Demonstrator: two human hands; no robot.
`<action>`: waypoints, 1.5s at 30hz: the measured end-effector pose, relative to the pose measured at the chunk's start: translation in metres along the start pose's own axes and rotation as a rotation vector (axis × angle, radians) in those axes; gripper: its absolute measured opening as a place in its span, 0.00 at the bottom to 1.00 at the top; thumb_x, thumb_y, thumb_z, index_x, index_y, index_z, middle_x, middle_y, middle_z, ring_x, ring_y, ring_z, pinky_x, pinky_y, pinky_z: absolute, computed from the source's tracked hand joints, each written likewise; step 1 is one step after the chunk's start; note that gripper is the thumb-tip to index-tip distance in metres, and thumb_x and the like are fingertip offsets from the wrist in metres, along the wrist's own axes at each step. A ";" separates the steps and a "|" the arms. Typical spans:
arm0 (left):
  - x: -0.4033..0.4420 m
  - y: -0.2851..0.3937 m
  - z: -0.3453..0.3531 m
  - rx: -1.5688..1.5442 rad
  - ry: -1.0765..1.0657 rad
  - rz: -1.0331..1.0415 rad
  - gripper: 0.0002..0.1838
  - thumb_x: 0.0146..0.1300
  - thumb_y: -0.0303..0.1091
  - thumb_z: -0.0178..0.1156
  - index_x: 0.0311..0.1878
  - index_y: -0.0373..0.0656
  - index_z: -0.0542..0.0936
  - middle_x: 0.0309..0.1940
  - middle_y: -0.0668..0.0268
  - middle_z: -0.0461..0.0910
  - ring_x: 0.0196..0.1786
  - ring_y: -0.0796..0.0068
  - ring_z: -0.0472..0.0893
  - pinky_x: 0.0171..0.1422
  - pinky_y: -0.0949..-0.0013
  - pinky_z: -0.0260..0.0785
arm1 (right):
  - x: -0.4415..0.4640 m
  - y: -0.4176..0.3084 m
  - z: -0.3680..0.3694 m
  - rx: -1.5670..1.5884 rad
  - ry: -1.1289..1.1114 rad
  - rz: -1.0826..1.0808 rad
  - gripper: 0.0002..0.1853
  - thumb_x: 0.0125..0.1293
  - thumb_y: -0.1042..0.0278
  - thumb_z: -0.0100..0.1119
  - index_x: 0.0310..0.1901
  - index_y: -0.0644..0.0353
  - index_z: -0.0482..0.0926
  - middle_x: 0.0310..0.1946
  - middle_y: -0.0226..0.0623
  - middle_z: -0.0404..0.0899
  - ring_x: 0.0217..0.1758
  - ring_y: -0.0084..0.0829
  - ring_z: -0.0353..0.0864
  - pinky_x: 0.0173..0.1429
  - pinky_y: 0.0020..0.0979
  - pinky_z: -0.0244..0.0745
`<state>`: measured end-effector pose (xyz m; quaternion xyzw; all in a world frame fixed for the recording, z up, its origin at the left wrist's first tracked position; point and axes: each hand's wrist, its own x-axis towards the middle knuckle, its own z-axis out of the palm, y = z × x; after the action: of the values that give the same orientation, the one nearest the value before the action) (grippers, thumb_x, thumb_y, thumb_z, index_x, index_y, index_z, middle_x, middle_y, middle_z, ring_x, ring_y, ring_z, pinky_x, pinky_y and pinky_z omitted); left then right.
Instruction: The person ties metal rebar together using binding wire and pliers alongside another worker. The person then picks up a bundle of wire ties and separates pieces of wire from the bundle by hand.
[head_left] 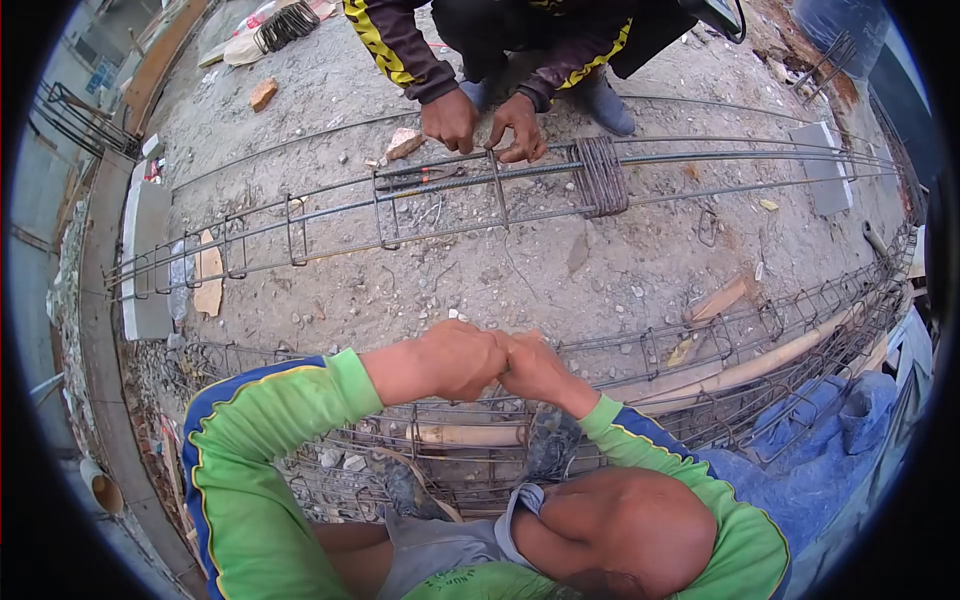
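My left hand (455,358) and my right hand (540,372) meet in front of my bent knees, both closed with the fingers pressed together. Whatever sits between them is hidden or too small to name. Below them lies a rebar cage (650,375) near my boots. Across from me, a co-worker's hands (485,128) touch a stirrup (498,190) on a second, long rebar cage (340,212). A bundle of stirrups (600,178) is gathered around that cage's bars. Pincers with red on the handles (425,177) lie just left of the co-worker's stirrup.
Pale blocks (825,168) lie beneath the long cage's right end, with another slab (148,260) at its left end. A blue tarp (830,430) is bunched at my right. Brick pieces (264,95), a wood offcut (718,300) and a wire coil (287,27) lie on the gravelly ground.
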<state>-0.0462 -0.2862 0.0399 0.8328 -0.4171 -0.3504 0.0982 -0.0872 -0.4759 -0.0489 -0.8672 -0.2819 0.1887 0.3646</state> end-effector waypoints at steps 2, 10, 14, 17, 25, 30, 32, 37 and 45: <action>-0.024 0.008 -0.038 -0.135 0.046 0.011 0.22 0.64 0.44 0.63 0.54 0.35 0.83 0.41 0.49 0.88 0.46 0.46 0.87 0.56 0.51 0.77 | -0.003 0.008 0.016 0.175 0.043 -0.044 0.27 0.63 0.67 0.69 0.64 0.56 0.79 0.47 0.43 0.83 0.52 0.50 0.81 0.59 0.46 0.73; -0.071 0.019 -0.029 -0.829 0.577 0.158 0.56 0.71 0.64 0.58 0.81 0.28 0.46 0.77 0.33 0.56 0.82 0.43 0.58 0.82 0.51 0.55 | -0.012 -0.016 -0.021 0.708 0.293 0.198 0.22 0.75 0.69 0.57 0.68 0.62 0.74 0.54 0.37 0.83 0.55 0.32 0.82 0.59 0.36 0.76; -0.043 0.038 -0.013 -0.743 0.560 -0.159 0.52 0.72 0.57 0.59 0.81 0.27 0.46 0.75 0.31 0.60 0.79 0.41 0.63 0.81 0.51 0.58 | -0.014 -0.044 -0.087 0.680 -0.188 0.268 0.24 0.75 0.70 0.56 0.69 0.68 0.69 0.56 0.38 0.81 0.56 0.29 0.82 0.62 0.35 0.77; -0.029 0.027 -0.006 -1.097 0.362 -0.218 0.48 0.73 0.51 0.59 0.80 0.27 0.49 0.71 0.31 0.67 0.74 0.39 0.69 0.78 0.51 0.61 | -0.022 -0.033 -0.115 0.970 -0.239 0.484 0.32 0.72 0.53 0.63 0.68 0.71 0.72 0.53 0.39 0.81 0.56 0.32 0.80 0.61 0.35 0.75; 0.058 -0.092 0.042 -0.065 1.126 -0.232 0.18 0.58 0.26 0.60 0.54 0.39 0.77 0.48 0.54 0.82 0.54 0.51 0.81 0.68 0.46 0.66 | 0.002 0.023 -0.097 -0.107 0.044 0.443 0.20 0.73 0.54 0.60 0.55 0.63 0.79 0.32 0.49 0.85 0.42 0.49 0.87 0.49 0.43 0.78; 0.083 -0.154 0.048 0.114 1.090 -0.418 0.18 0.61 0.32 0.62 0.55 0.42 0.77 0.51 0.59 0.83 0.55 0.55 0.81 0.69 0.44 0.65 | 0.007 0.090 -0.023 -0.276 0.340 0.493 0.14 0.74 0.64 0.59 0.54 0.63 0.80 0.39 0.49 0.87 0.45 0.52 0.88 0.49 0.45 0.80; 0.092 -0.157 0.041 0.095 1.012 -0.426 0.19 0.62 0.35 0.63 0.56 0.42 0.77 0.52 0.59 0.83 0.56 0.56 0.81 0.69 0.45 0.65 | 0.016 0.098 -0.016 -0.245 0.265 0.474 0.19 0.74 0.67 0.57 0.63 0.63 0.77 0.47 0.51 0.87 0.52 0.57 0.85 0.55 0.47 0.79; 0.119 -0.143 0.039 0.153 0.777 -0.545 0.18 0.66 0.42 0.65 0.54 0.46 0.80 0.50 0.62 0.85 0.57 0.61 0.82 0.62 0.52 0.69 | 0.026 0.089 -0.017 -0.089 0.221 0.449 0.29 0.73 0.68 0.53 0.75 0.60 0.65 0.60 0.65 0.77 0.64 0.63 0.76 0.66 0.53 0.72; 0.148 -0.145 0.045 -0.003 0.996 -0.596 0.20 0.57 0.52 0.70 0.39 0.45 0.85 0.35 0.57 0.86 0.46 0.51 0.85 0.51 0.47 0.71 | 0.037 0.094 -0.031 -0.128 0.232 0.329 0.29 0.74 0.72 0.51 0.76 0.58 0.65 0.61 0.65 0.77 0.65 0.63 0.74 0.68 0.53 0.70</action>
<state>0.0746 -0.3014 -0.1335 0.9787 -0.0675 0.0705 0.1806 -0.0093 -0.5237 -0.1023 -0.9389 -0.1039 0.1260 0.3030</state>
